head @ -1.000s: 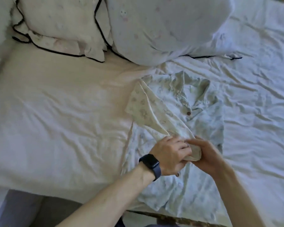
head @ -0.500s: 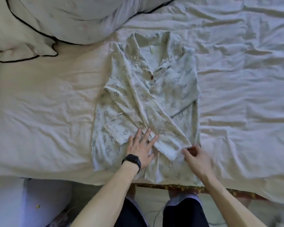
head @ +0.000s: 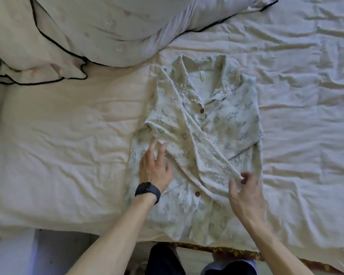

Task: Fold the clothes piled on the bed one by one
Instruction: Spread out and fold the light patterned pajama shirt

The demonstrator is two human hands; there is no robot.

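Smoothing shirt (head: 216,135) on bed (head: 68,155): left hand (head: 154,169) flat, fingers (head: 151,150) spread; right hand (head: 246,197) loose-fingered, gripping nothing. Fabric likely light, limp; take hem corners.

Sleeve (head: 197,147) now flat across shirt (head: 236,120)

Before us a bed (head: 48,155) under a creased cream sheet (head: 306,96), large pillow (head: 117,26) overlapping a smaller pillow (head: 28,46), both black-piped, soft daylight around us.

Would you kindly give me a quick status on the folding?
Left hand flat on shirt. Right hand open beside sleeve cuff. Pillows just past collar.
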